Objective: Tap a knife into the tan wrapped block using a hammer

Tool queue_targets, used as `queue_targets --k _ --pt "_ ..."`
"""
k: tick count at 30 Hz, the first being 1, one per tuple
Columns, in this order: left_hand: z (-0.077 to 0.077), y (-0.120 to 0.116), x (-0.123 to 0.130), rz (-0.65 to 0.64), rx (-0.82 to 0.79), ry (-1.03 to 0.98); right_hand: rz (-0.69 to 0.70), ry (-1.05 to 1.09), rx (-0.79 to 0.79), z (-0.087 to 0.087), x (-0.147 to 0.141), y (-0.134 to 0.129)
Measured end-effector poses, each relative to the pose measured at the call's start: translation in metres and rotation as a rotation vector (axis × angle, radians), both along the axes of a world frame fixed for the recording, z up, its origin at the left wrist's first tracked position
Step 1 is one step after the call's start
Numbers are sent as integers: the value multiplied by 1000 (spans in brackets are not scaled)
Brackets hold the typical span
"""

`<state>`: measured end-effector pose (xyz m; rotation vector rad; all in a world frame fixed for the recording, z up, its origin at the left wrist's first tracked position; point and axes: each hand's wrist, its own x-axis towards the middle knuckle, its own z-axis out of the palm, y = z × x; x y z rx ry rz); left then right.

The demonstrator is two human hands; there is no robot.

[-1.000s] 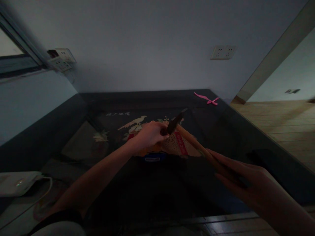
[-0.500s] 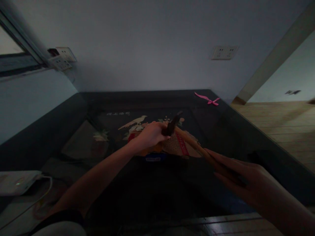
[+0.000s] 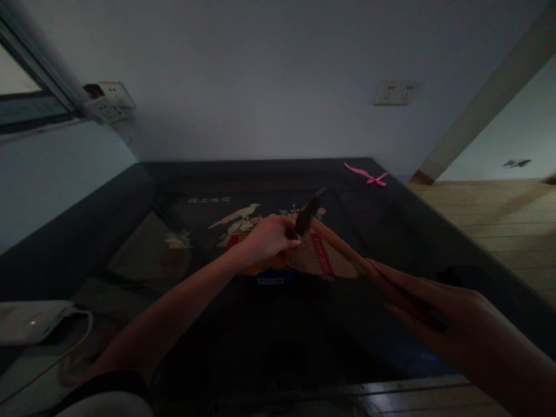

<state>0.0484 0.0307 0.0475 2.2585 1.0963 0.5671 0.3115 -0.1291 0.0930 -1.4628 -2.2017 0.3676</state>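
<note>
My right hand is wrapped round the wooden handle of a hammer, which slants up and leftward to its dark head. Close by that head, my left hand has its fingers pinched together; whatever they hold is hidden. Under and beside the left hand lies a tan, dotted piece with a red band, its kind unclear in the dim light. A blue item with a pale label shows just below it.
The dark table bears a printed bird and flowers. A pink ribbon lies near its far right corner. At the left edge sits a white box with a cable. A wall with sockets stands behind.
My right hand has moved slightly right, and the hammer with it, its head a little higher. My left hand stays almost in place.
</note>
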Motion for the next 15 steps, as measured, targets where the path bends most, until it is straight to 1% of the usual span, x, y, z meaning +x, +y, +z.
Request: queue_targets --k 2,6,9,15 --pt "0 -1 0 4 0 3 -9 -1 -8 -2 0 0" --pt "0 -1 1 13 28 50 18 2 -26 -6 0 0" --pt "2 -1 2 21 34 71 9 4 -24 -4 -1 -1" --pt "16 -8 0 -17 46 146 -62 52 -19 2 2 -5"
